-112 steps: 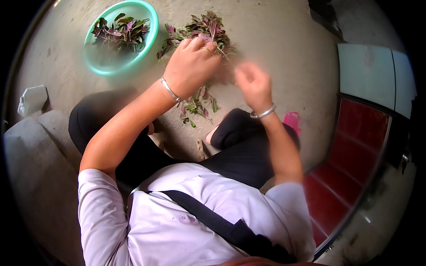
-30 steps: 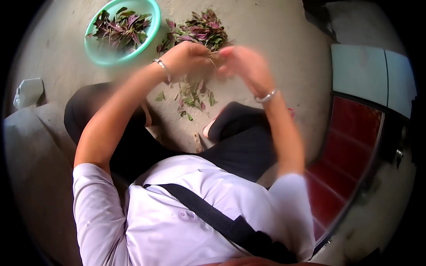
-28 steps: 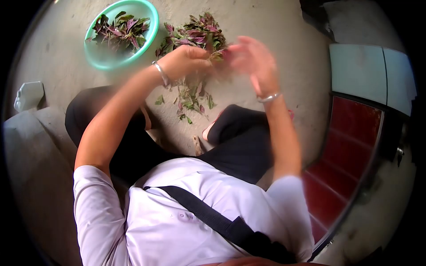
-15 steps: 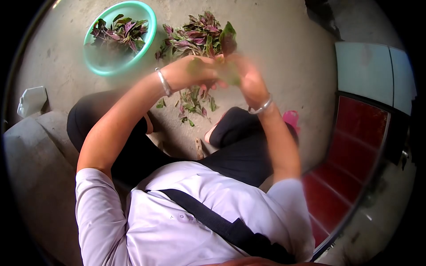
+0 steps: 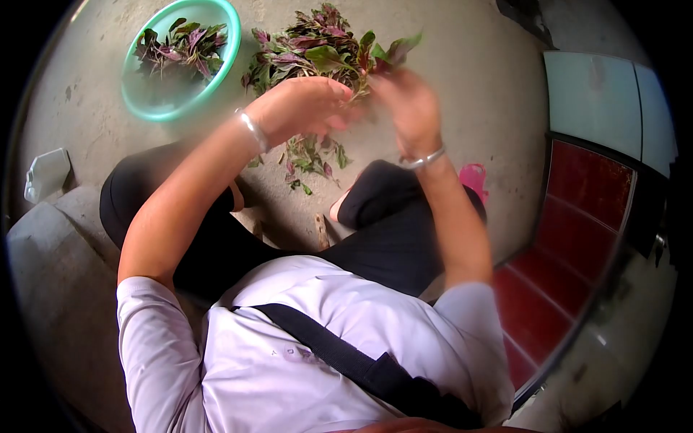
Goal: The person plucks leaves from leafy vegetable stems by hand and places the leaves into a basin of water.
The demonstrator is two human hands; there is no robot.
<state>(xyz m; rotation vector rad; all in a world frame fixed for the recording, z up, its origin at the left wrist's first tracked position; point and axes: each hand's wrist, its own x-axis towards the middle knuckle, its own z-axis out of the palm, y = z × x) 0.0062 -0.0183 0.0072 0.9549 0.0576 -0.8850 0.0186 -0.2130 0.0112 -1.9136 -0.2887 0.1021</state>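
Observation:
My right hand [image 5: 413,108], blurred by motion, pinches an amaranth sprig [image 5: 395,52] with green and purple leaves pointing up and right. My left hand [image 5: 307,107] is just to its left, fingers curled in; thin stems show by its fingertips, but what it grips is unclear. Behind both hands lies a heap of amaranth [image 5: 289,54] on the floor. Below them, loose leaves [image 5: 310,155] are scattered on the ground. At upper left, a turquoise basin [image 5: 232,54] holds more amaranth [image 5: 186,47].
A concrete floor [image 5: 462,94] spreads around my bent legs [image 5: 390,249]. On the right stand red tiles [image 5: 588,187] below pale panels [image 5: 592,101]. A pink item [image 5: 474,179] is beside my knee, and a whitish container [image 5: 48,175] is at far left.
My hands have moved apart, the left going slightly left. The sprig in my right hand now tilts to the right. The whole view has shifted slightly.

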